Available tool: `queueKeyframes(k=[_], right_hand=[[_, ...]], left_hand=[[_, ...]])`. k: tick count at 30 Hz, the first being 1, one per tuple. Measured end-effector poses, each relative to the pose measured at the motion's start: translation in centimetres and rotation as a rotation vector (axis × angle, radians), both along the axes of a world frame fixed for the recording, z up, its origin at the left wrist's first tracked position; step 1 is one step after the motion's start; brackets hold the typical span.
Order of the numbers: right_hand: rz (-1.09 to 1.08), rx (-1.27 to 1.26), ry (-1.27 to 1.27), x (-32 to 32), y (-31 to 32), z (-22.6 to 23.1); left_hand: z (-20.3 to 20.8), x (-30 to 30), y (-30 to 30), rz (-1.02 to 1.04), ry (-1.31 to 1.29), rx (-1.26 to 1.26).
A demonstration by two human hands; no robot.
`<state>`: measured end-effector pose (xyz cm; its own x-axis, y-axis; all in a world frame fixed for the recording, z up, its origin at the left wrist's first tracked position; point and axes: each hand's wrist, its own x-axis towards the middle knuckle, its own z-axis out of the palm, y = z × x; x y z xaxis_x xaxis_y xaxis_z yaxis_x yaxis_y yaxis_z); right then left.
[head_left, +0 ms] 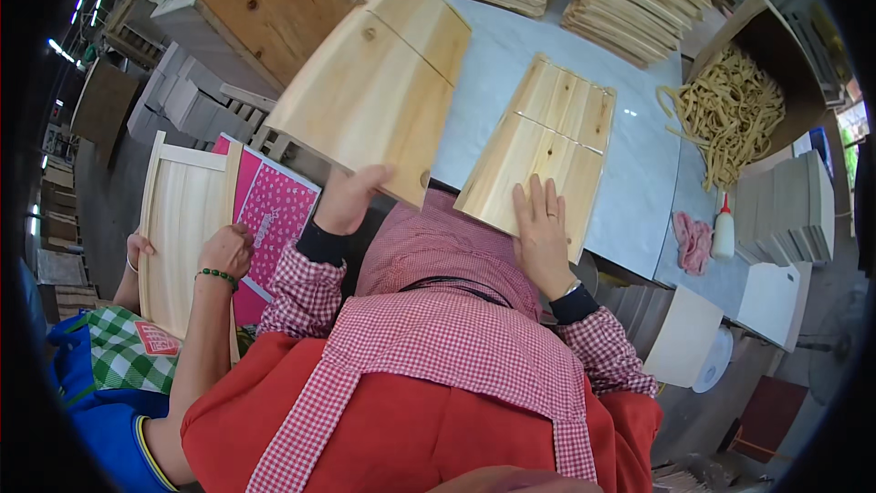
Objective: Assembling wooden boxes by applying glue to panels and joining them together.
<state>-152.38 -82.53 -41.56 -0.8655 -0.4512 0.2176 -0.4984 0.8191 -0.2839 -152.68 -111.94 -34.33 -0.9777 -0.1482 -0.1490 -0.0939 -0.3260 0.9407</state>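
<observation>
Wooden panel (374, 91) extends from gripping left hand (349, 199), second panel (534, 153) under flattened right hand (542, 230).

This is a woodworking workshop: wooden panels (634, 7) lie stacked at the top of the frame, strip lights (61, 51) glow at upper left, and an aproned co-worker (210, 333) works at lower left.

Pale lettering (267, 225) on pink board (285, 194), red patch (157, 339): unreadable.
</observation>
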Motion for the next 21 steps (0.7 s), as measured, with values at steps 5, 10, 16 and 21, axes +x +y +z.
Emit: queueKeyframes(k=[5,10,16,21], right_hand=[[-0.004,-0.041,-0.049,0.3,-0.1,0.2],[-0.01,-0.046,-0.071,0.4,-0.2,0.3],[-0.02,-0.048,-0.077,0.2,-0.3,0.1],[-0.02,-0.052,-0.088,0.2,-0.4,0.4]], left_hand=[[-3.0,-0.1,1.3,-0.176,0.005,-0.32],[-4.3,-1.5,3.0,-0.208,0.115,-0.49],[-4.1,-2.9,4.7,-0.278,0.136,-0.577],[-4.4,-3.1,5.6,-0.24,0.209,-0.688]])
